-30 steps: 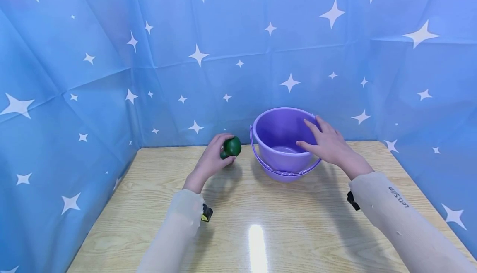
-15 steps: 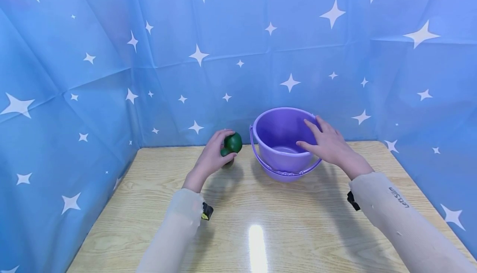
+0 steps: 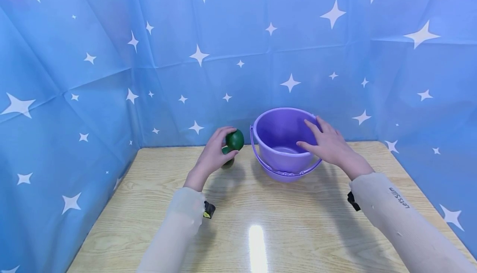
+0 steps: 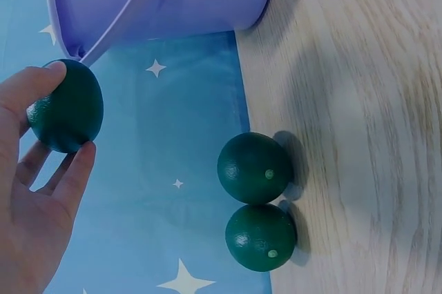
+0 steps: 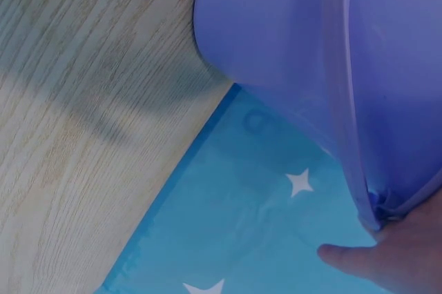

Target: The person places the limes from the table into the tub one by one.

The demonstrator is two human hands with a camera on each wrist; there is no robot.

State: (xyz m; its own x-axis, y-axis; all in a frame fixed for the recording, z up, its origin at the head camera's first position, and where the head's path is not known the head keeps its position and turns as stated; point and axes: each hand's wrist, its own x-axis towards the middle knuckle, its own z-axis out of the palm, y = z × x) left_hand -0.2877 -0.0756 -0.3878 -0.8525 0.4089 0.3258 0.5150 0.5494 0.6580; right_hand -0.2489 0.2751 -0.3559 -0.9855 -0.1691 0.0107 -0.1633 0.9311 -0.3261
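Note:
My left hand point(image 3: 213, 153) pinches a dark green avocado point(image 4: 68, 108) between thumb and fingertips, raised over the table just left of the purple bucket point(image 3: 285, 162). Two more avocados, a nearer one point(image 4: 254, 168) and another point(image 4: 260, 237), sit side by side below in the left wrist view, each with a pale stem spot. The head view shows them partly hidden under the held one. At the bucket's right rim lies my right hand point(image 3: 329, 144), fingers spread and fairly straight. Some of its fingers are out of sight in the right wrist view.
The bucket's handle point(image 3: 273, 169) hangs down across its front. Behind the wood-grain table point(image 3: 298, 223) hangs a blue cloth point(image 3: 231, 25) with white stars, and it also runs along both sides. The bucket stands near the back edge.
The left hand has lifted the avocado slightly and shifted it a little right, uncovering more of the green fruit below. The right hand and the bucket have stayed put.

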